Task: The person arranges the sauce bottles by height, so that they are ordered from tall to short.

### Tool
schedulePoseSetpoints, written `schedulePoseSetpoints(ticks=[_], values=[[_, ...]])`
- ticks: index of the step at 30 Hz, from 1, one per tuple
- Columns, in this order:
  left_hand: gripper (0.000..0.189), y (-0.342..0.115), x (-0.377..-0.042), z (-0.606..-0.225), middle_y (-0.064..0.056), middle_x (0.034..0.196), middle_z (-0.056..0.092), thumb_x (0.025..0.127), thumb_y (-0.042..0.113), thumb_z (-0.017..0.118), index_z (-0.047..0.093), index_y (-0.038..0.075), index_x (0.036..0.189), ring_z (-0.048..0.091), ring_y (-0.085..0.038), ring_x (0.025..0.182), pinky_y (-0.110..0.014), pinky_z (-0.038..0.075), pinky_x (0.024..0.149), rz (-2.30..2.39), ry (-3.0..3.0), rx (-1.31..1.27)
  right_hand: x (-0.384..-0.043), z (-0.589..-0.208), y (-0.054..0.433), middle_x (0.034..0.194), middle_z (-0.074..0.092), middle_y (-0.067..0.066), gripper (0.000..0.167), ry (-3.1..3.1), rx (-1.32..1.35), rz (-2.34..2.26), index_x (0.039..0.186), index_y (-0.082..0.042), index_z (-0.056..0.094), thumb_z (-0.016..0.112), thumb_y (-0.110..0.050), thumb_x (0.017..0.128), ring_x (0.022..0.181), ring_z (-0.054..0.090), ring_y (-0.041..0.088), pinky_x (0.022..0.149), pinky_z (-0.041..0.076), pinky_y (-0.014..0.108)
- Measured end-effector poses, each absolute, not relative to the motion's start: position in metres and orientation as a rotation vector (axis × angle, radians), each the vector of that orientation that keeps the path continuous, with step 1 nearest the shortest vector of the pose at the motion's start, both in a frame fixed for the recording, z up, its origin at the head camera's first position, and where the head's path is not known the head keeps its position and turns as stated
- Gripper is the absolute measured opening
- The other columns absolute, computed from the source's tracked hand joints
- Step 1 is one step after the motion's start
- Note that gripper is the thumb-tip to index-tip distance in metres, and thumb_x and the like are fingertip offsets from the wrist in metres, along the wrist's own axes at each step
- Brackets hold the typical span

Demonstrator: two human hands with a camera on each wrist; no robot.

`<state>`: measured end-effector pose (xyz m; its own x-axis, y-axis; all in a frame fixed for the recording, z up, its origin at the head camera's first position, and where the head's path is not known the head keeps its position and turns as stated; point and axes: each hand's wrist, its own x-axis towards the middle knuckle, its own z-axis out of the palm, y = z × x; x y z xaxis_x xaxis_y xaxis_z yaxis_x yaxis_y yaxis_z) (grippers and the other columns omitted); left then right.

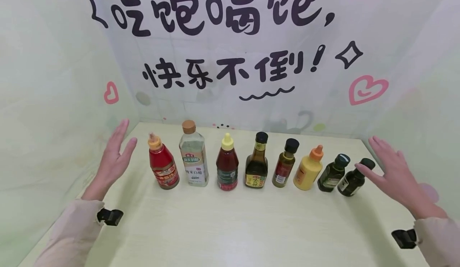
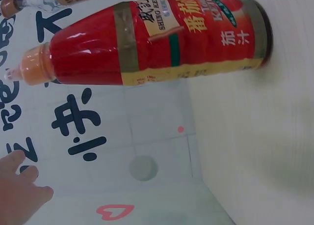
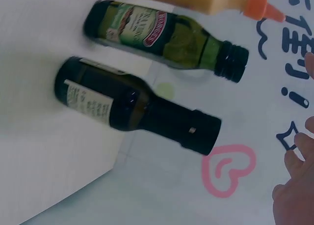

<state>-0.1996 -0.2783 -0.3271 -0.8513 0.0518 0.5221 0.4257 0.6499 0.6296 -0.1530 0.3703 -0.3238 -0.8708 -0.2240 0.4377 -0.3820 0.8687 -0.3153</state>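
My left hand (image 1: 114, 155) is raised at the left with straight fingers and holds nothing. Nearest to it stands a red ketchup bottle (image 1: 163, 165) with an orange cap, seen large in the left wrist view. On the right, my right hand (image 1: 393, 173) is up too, fingers extended and thumb apart, holding nothing. Its thumb overlaps a small dark bottle (image 1: 351, 182) with a black cap in the head view. Beside that one is a green glass bottle (image 3: 162, 36) with a dark cap. Every bottle stands upright in one row across the table.
Between the ends of the row stand a clear white vinegar bottle (image 1: 194, 159), a yellow-capped dark red bottle (image 1: 227, 165), a soy sauce bottle (image 1: 256, 165), a slim black-capped bottle (image 1: 284, 167) and a yellow squeeze bottle (image 1: 308, 171). A printed cloth (image 1: 230, 111) hangs behind the table (image 1: 230, 227).
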Motion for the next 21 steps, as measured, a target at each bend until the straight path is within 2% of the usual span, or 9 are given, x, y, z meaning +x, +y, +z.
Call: schedulePoseSetpoints(ticks=[4, 7, 10, 15, 21], values=[[0.055, -0.273, -0.195, -0.323, 0.001, 0.146, 0.017, 0.094, 0.025, 0.043, 0.015, 0.035, 0.14, 0.012, -0.015, 0.132, -0.049, 0.01, 0.104, -1.257, -2.384, -0.281, -0.157, -0.315, 0.351, 0.145, 0.014, 0.015, 0.076, -2.618, 0.498, 0.613, 0.142, -0.01, 0.017, 0.063, -0.018, 0.082, 0.132, 0.007, 0.031, 0.103, 0.0, 0.052], [0.056, -0.27, -0.195, -0.322, 0.0, 0.145, 0.02, 0.093, 0.025, 0.044, 0.016, 0.033, 0.14, 0.016, -0.014, 0.132, -0.039, 0.013, 0.106, -1.36, -2.356, -0.284, -0.159, -0.307, 0.336, 0.145, 0.016, 0.014, 0.076, -2.602, 0.518, 0.636, 0.142, -0.014, 0.018, 0.064, -0.018, 0.081, 0.131, 0.012, 0.034, 0.101, 0.008, 0.055], [0.055, -0.27, -0.195, -0.321, -0.002, 0.144, 0.024, 0.093, 0.026, 0.044, 0.017, 0.031, 0.141, 0.025, -0.015, 0.129, -0.028, 0.022, 0.104, -1.453, -2.362, -0.289, -0.162, -0.3, 0.321, 0.144, 0.021, 0.014, 0.075, -2.567, 0.56, 0.629, 0.141, -0.015, 0.022, 0.065, -0.017, 0.08, 0.129, 0.019, 0.035, 0.1, 0.015, 0.055], [0.052, -0.269, -0.195, -0.319, -0.002, 0.143, 0.028, 0.093, 0.033, 0.042, 0.018, 0.035, 0.14, 0.029, -0.017, 0.126, -0.039, 0.026, 0.101, -1.625, -2.44, -0.276, -0.171, -0.29, 0.296, 0.141, 0.027, 0.013, 0.073, -2.539, 0.624, 0.626, 0.14, -0.014, 0.026, 0.067, -0.017, 0.079, 0.128, 0.025, 0.032, 0.101, 0.02, 0.049], [0.051, -0.265, -0.196, -0.32, 0.0, 0.141, 0.031, 0.092, 0.033, 0.045, 0.026, 0.027, 0.14, 0.029, -0.017, 0.127, -0.038, 0.026, 0.101, -1.688, -2.487, -0.306, -0.182, -0.285, 0.262, 0.137, 0.034, 0.014, 0.068, -2.477, 0.719, 0.713, 0.138, -0.011, 0.032, 0.067, -0.012, 0.079, 0.125, 0.03, 0.032, 0.098, 0.027, 0.05]])
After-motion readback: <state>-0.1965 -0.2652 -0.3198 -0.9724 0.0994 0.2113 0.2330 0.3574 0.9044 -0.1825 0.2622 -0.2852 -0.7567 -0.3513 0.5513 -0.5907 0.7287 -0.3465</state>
